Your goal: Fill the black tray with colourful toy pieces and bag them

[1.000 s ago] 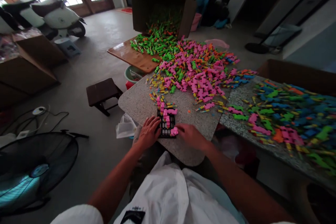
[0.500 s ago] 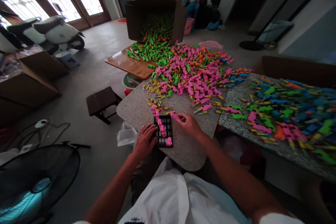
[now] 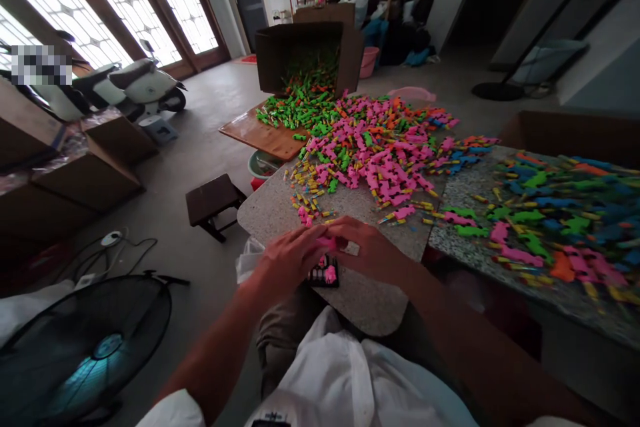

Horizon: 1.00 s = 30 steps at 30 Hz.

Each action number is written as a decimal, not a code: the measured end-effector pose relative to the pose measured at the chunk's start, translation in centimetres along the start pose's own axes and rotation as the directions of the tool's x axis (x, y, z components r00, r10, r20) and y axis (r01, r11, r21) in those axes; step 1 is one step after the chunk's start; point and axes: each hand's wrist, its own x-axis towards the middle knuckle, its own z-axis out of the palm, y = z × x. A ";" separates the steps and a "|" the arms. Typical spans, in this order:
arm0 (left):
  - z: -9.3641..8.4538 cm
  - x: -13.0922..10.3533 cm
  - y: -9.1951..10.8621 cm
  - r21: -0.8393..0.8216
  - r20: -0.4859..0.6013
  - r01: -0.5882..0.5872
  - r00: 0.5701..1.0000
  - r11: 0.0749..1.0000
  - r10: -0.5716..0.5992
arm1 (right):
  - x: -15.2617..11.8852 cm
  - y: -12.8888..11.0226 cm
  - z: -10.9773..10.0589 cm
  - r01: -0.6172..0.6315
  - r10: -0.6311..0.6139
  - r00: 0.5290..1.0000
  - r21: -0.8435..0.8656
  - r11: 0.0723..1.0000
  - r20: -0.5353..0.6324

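My left hand (image 3: 287,255) and my right hand (image 3: 373,250) meet above the black slotted tray (image 3: 320,282). Between their closed fingertips is a small pink plastic toy (image 3: 331,242), partly covered by the fingers. Most of the tray is hidden beneath the hands. At its near corner a pink toy figure (image 3: 330,273) shows in the slots, and another pink figure (image 3: 304,215) lies just beyond the left fingers. Past the hands spreads a large heap of pink toys (image 3: 395,167) with yellow-ended sticks.
Green toys (image 3: 310,107) spill from a tipped cardboard box (image 3: 273,57) at the back. To the right, a granite counter (image 3: 453,247) carries blue, green and pink toys. A dark stool (image 3: 215,199) and a black fan (image 3: 90,347) stand at the left. Clear plastic bag (image 3: 249,260) hangs by the table's left edge.
My right hand has moved left with the pink toy, and my left hand has come off the tray's edge to meet it over the tray. The whole view has shifted slightly.
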 end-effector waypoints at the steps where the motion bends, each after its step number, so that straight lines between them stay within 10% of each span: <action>1: -0.2 -0.3 -0.3 -0.056 -0.026 0.074 0.997 0.996 -0.075 | 0.3 0.8 0.0 -0.055 0.051 0.998 0.098 0.994 0.042; 5: -0.4 -1.9 -2.4 -0.585 -0.059 0.436 0.818 0.684 -0.572 | 1.5 7.1 0.5 -0.321 0.326 0.944 0.084 0.943 -0.051; 8: 0.1 -3.0 -4.1 -0.892 0.083 0.375 0.685 0.252 -0.724 | 2.5 11.9 1.3 -0.451 0.425 0.892 -0.357 0.818 -0.152; 11: 0.7 -4.3 -5.1 -0.962 0.214 0.269 0.646 -0.044 -0.733 | 3.0 14.5 2.2 -0.414 0.505 0.862 -0.644 0.644 -0.049; 14: 1.1 -5.5 -5.4 -0.954 0.290 0.258 0.671 -0.151 -0.683 | 2.9 15.5 2.6 -0.355 0.515 0.857 -0.741 0.570 -0.015; 20: 0.7 -6.1 -4.3 -0.951 0.149 0.290 0.731 0.105 -0.666 | 2.5 13.7 2.0 -0.465 0.441 0.871 -0.649 0.602 -0.216; 26: 0.1 -5.3 -2.3 -0.558 -0.144 0.320 0.871 0.765 -0.469 | 0.2 2.7 2.1 -0.324 0.294 0.900 -0.042 0.945 -0.322; 30: 0.0 -4.2 -0.4 -0.201 -0.214 0.239 0.936 0.950 -0.281 | -1.2 -3.4 2.7 -0.231 0.253 0.947 0.129 0.964 -0.198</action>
